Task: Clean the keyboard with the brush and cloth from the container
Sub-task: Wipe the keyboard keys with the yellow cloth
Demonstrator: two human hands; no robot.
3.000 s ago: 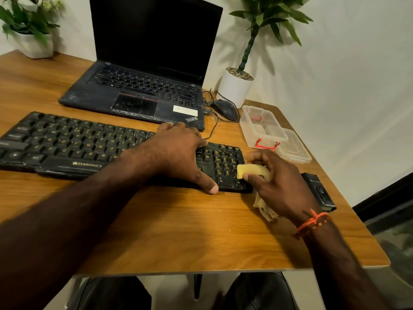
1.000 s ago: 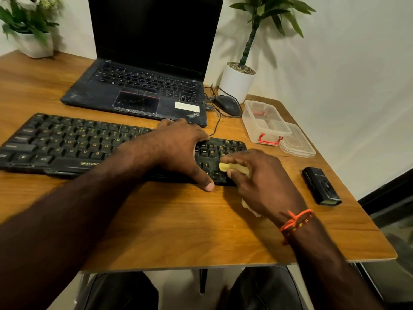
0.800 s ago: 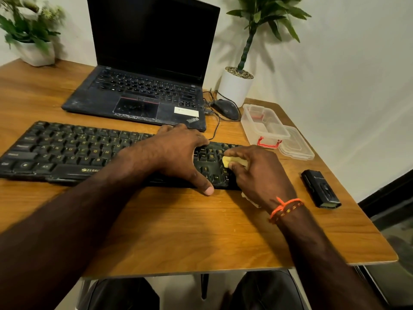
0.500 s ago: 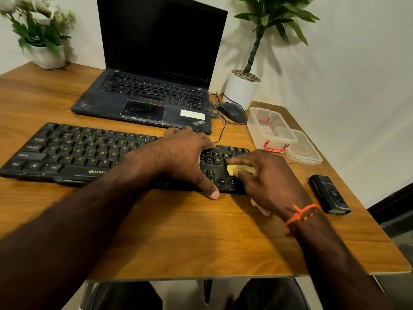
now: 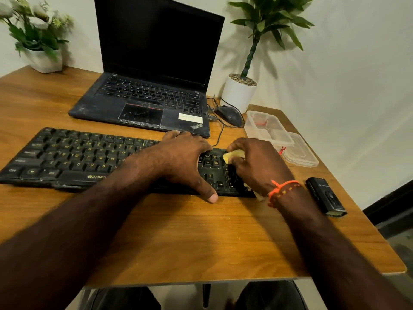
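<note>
We have a single view, worn on the person's head, looking forward and steeply down across the wooden table [image 5: 201, 238]. The keyboard [image 5: 67, 157] sits close below us, filling the middle of the frame; beyond it we face the wall, with the laptop [image 5: 156, 70] behind the keyboard. Nearer than the keyboard, both forearms enter from the bottom edge, and the table's near rim shows. Wide-angle bending curves the table edges.

Table [image 5: 201, 238] wood-grain, slight sheen; keyboard [image 5: 73, 157] matt blk plastic; cloth [image 5: 232, 156] soft yellow fabric; container [image 5: 268, 128] clear glossy plastic; laptop [image 5: 143, 104] dusty, scuffed.
</note>
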